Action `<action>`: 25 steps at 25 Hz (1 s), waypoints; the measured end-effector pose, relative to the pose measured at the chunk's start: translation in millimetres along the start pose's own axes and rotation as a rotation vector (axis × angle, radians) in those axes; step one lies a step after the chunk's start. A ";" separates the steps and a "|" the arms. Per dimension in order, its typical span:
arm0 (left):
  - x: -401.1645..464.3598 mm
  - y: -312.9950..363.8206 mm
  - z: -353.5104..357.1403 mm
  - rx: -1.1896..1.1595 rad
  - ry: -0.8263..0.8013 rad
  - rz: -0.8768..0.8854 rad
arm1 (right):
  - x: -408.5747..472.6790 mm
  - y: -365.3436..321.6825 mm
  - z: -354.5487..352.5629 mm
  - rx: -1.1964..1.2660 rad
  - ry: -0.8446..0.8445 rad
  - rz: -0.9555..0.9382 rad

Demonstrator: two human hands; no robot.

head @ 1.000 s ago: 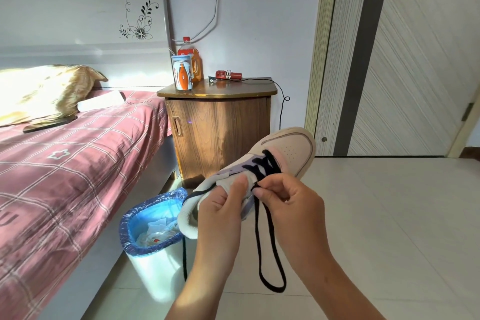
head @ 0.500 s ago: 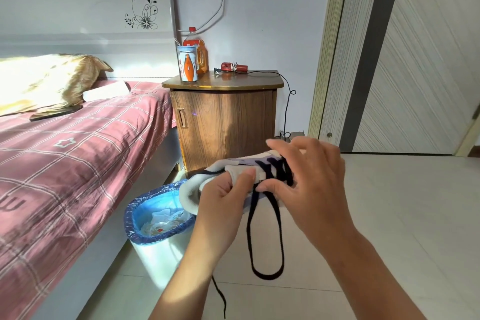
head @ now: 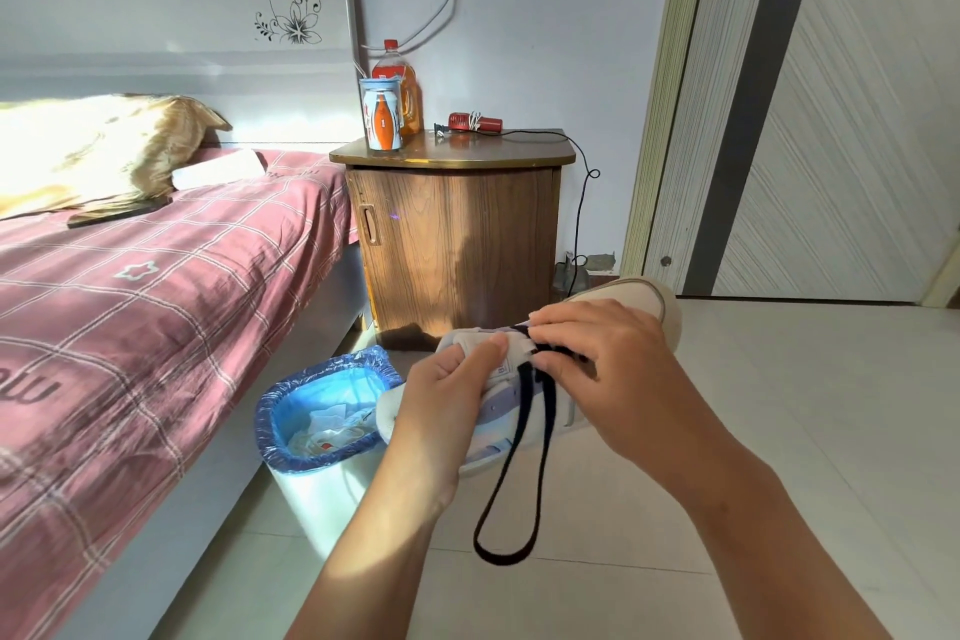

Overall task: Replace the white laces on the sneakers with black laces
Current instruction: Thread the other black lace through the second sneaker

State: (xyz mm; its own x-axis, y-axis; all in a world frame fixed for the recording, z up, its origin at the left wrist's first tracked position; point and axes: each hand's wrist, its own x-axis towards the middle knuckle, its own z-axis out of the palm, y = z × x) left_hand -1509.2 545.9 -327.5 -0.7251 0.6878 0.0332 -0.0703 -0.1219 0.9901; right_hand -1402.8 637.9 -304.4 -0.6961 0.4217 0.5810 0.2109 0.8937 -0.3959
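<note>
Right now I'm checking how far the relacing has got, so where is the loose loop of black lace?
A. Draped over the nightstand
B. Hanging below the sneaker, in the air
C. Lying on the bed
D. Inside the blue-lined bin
B: the black lace drops from the sneaker, held up by the left hand and right hand, and its loop dangles free above the floor.
</note>
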 end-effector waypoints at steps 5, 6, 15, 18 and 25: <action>-4.1 1.9 -1.2 0.070 -0.075 0.081 | 3.7 0.5 -4.1 0.002 0.003 0.036; -4.7 1.9 -1.7 0.102 -0.089 0.103 | 3.9 1.0 -4.2 -0.020 -0.006 0.042; -3.6 1.1 -6.6 0.123 -0.068 0.150 | -7.1 -0.5 6.4 -0.288 0.211 -0.114; -5.0 -0.4 -0.4 -0.045 -0.006 0.074 | -12.6 -5.6 19.3 -0.294 0.351 -0.155; -13.1 -2.1 14.0 -0.073 0.060 0.188 | -13.8 -10.1 32.8 -0.039 0.478 0.061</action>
State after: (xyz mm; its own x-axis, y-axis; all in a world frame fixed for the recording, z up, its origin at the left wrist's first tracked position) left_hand -1490.0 547.1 -328.2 -0.7696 0.6044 0.2061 0.0221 -0.2974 0.9545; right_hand -1417.9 618.1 -331.7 -0.2901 0.4886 0.8229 0.2737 0.8663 -0.4179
